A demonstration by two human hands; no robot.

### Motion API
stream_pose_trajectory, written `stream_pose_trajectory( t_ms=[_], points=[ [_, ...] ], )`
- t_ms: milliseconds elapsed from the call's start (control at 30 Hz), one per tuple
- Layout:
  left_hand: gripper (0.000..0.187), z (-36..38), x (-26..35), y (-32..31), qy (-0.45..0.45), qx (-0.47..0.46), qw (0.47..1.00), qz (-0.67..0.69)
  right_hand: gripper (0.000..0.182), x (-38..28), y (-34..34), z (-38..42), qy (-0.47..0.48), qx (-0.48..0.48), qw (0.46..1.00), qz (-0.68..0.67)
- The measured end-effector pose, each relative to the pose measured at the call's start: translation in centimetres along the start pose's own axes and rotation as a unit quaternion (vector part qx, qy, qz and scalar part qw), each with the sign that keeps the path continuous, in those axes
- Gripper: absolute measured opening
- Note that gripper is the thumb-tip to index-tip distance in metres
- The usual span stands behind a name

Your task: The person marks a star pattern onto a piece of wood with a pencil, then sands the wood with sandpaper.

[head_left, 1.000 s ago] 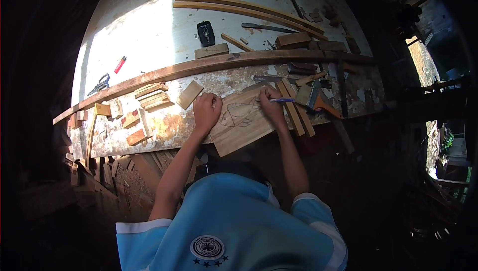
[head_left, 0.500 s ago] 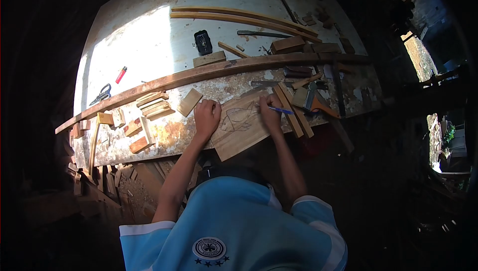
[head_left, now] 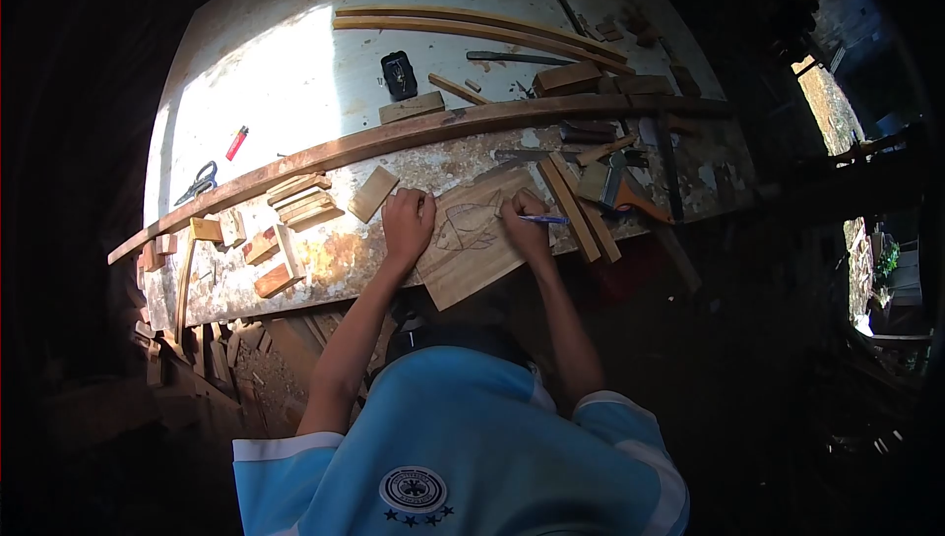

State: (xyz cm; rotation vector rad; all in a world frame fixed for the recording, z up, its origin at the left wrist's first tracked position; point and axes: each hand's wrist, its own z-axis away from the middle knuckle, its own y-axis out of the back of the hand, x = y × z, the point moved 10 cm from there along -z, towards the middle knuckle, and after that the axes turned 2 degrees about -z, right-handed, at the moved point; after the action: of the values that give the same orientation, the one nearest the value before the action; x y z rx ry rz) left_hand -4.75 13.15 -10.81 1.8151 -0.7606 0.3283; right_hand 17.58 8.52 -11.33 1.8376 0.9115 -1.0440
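A fish outline is drawn on a flat wooden board (head_left: 458, 278) at the bench's front edge. My right hand (head_left: 525, 230) is closed round a blue pen (head_left: 547, 220), over the right part of the board by the fish's tail. On the board's upper left edge rests my left hand (head_left: 408, 224), its fingers laid flat and holding nothing. A small wood block (head_left: 373, 193) lies just left of it. To the right of my right hand are two narrow wood strips (head_left: 574, 211).
A long wooden beam (head_left: 345, 152) crosses the bench. Behind it lie a black case (head_left: 399, 76), a red lighter (head_left: 236, 144), scissors (head_left: 200, 183) and long strips (head_left: 472, 28). Wood pieces (head_left: 300, 200) are at the left, an orange-handled tool (head_left: 642, 203) at the right.
My right hand and the pen have shifted slightly left and down over the board, near the fish's tail. My left hand stays on the board. The whole view has moved a little.
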Motion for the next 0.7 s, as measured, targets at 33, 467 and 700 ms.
stream_pose_trajectory(
  t_ms=[33,467,700],
  points=[
    [0.016,0.0,-0.1,-0.1,-0.002,0.002,1.000,0.002,0.029,-0.1,0.1,0.0,-0.001,0.007,1.000,0.000],
    [0.018,-0.1,0.2,-0.1,-0.001,-0.015,1.000,0.016,0.029,-0.1,-0.2,0.3,0.002,-0.015,1.000,-0.012],
    [0.018,-0.1,0.4,-0.2,-0.007,-0.013,1.000,0.007,0.013,2.1,2.2,1.8,-0.046,0.158,0.983,-0.082]
  ],
)
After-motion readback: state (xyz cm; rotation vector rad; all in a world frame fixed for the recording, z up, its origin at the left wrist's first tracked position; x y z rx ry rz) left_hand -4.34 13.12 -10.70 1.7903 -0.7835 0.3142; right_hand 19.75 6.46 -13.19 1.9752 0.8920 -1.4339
